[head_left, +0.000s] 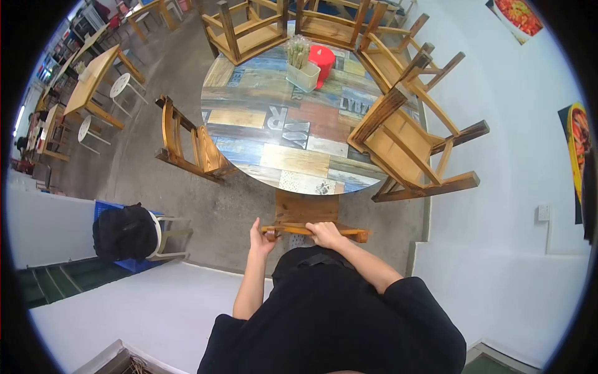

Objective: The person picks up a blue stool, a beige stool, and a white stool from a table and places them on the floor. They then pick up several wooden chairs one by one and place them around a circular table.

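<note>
A wooden chair [308, 206] stands directly in front of me, its seat reaching under the edge of a round table [296, 159]. My right hand [325, 234] is closed over the top rail of the chair's back, near the middle. At the left end of that rail is my left hand [262, 240], fingers stretched upward and palm against the post, not wrapped round it. On the patchwork-patterned tabletop stand a red container [321, 61] and a pale plastic holder [301, 76] with bundled sticks in clear wrap.
Upturned wooden chairs [398, 146] rest on the table's right and far sides. Another chair [193, 146] stands on the floor at left. A black bag [124, 232] lies on a white stool. A white wall [492, 156] runs along the right.
</note>
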Demonstrator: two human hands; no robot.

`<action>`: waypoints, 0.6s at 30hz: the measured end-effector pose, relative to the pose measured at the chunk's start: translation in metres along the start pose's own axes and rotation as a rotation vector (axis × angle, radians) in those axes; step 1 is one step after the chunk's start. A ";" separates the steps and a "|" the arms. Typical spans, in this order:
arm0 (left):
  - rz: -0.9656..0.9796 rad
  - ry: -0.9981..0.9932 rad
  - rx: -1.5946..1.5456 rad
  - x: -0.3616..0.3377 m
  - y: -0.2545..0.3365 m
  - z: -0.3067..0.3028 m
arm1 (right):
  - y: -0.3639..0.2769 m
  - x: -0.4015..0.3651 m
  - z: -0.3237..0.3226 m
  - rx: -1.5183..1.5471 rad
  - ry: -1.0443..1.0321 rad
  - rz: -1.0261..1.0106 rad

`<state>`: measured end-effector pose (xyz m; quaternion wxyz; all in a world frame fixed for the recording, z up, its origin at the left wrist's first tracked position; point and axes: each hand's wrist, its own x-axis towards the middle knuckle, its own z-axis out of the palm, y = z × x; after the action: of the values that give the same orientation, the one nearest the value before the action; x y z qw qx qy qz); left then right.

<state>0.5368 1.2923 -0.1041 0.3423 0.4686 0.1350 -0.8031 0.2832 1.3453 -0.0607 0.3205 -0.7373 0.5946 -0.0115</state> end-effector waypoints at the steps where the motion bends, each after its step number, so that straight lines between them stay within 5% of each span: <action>1: 0.015 -0.051 0.029 0.001 -0.004 -0.004 | 0.002 -0.003 -0.006 0.038 -0.033 0.016; 4: 0.111 0.016 0.133 -0.008 -0.017 0.011 | 0.008 -0.020 -0.039 0.131 -0.208 0.071; 8: 0.048 0.048 0.182 0.001 -0.008 0.009 | 0.052 -0.070 -0.067 0.058 0.270 0.250; 10: 0.084 0.060 0.198 0.001 -0.009 0.010 | 0.080 -0.102 -0.040 -0.018 0.468 0.676; 13: 0.092 0.034 0.193 0.003 -0.008 0.005 | 0.091 -0.115 -0.018 1.141 0.263 1.241; 16: 0.108 0.026 0.152 0.011 -0.005 0.003 | 0.094 -0.102 0.016 2.171 0.266 0.861; 18: 0.146 0.002 0.134 0.011 0.004 0.000 | 0.097 -0.095 0.023 2.211 0.224 0.916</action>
<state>0.5357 1.2843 -0.1131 0.3677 0.4999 0.0471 -0.7827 0.1804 1.4308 -0.0914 0.7006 0.2213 0.4944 -0.4645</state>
